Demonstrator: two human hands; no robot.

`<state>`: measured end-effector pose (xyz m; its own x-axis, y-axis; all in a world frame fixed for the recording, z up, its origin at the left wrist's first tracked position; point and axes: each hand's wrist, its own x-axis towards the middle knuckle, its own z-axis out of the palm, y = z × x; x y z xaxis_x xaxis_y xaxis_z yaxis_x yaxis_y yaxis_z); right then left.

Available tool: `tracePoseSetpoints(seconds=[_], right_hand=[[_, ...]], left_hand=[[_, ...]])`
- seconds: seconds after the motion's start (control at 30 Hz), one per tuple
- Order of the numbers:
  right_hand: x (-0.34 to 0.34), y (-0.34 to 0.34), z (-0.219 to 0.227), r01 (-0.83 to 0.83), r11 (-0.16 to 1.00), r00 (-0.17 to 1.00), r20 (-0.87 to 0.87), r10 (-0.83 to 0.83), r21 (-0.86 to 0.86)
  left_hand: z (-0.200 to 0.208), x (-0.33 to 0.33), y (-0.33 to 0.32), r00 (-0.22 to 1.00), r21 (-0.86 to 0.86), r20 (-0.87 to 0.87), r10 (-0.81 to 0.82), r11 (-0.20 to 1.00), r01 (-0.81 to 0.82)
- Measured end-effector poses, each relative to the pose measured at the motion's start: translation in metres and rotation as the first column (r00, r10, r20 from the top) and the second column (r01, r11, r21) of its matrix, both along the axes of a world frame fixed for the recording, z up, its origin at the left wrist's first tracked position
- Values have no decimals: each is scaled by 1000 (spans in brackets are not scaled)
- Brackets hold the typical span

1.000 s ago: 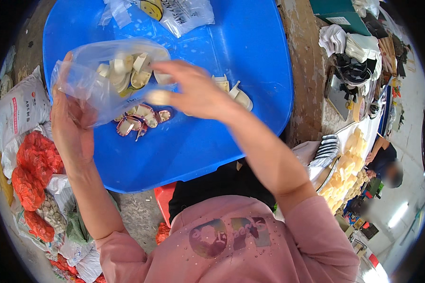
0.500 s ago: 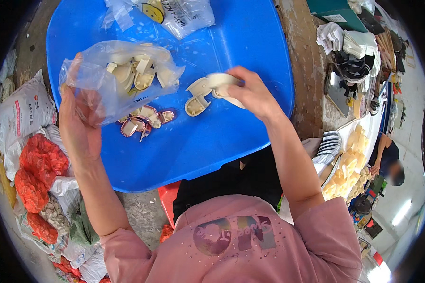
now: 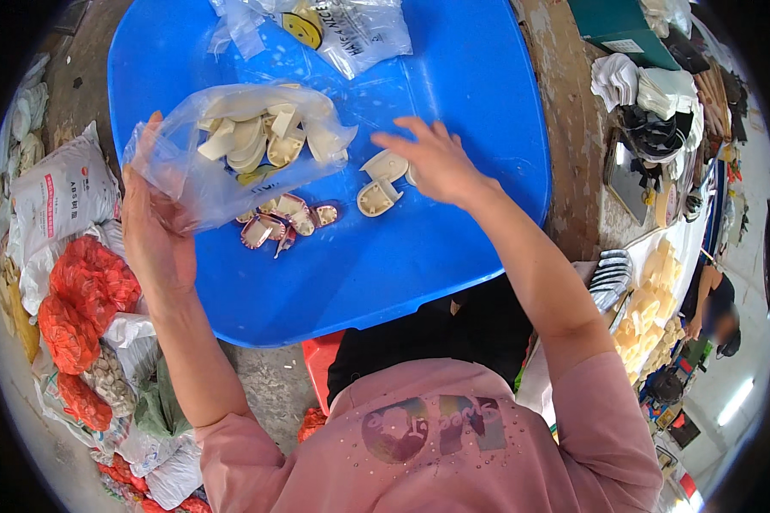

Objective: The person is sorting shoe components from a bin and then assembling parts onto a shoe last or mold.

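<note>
My left hand (image 3: 158,231) grips the side of a clear plastic bag (image 3: 316,111), its fingers partly seen through the film. Inside the bag lies a pile of cream curved plastic shells (image 3: 246,141). With fingers apart, my right hand (image 3: 432,158) hovers at a few loose cream shells (image 3: 376,198) to the right of the bag, hiding part of them. I see nothing in its fingers. Just below the bag sits a small cluster of cream pieces with dark red and purple edges (image 3: 289,211). Everything rests on a blue plastic table (image 3: 342,282).
Another printed clear bag (image 3: 359,34) lies at the table's far edge. Red bags (image 3: 90,286) and a white sack (image 3: 64,192) are heaped at the left. To the right, a bench holds pale yellow pieces (image 3: 650,299); beyond it is another person (image 3: 714,312).
The cream shell that was in my right hand is no longer in its fingers, which have spread. My left hand still holds the bag. The whole view has shifted slightly.
</note>
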<state>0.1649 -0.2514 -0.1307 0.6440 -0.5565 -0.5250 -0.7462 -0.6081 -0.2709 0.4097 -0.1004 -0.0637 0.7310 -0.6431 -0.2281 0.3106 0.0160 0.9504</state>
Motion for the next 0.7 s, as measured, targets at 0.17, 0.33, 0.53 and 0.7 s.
tracePoseSetpoints(seconds=[0.17,0.33,0.53,0.7], right_hand=[[-19,10,-42,-199,980,976,-89,198,-6],[-28,11,-66,-172,983,985,9,173,-60],[-44,2,-65,271,962,947,177,-270,15],[-37,-5,-51,357,934,932,68,-357,11]], left_hand=[[-2,6,1,990,0,-69,-125,992,126],[0,8,5,990,-6,-34,-138,990,137],[1,9,17,998,-60,60,14,998,-10],[-5,23,28,982,-106,-188,32,993,-53]])
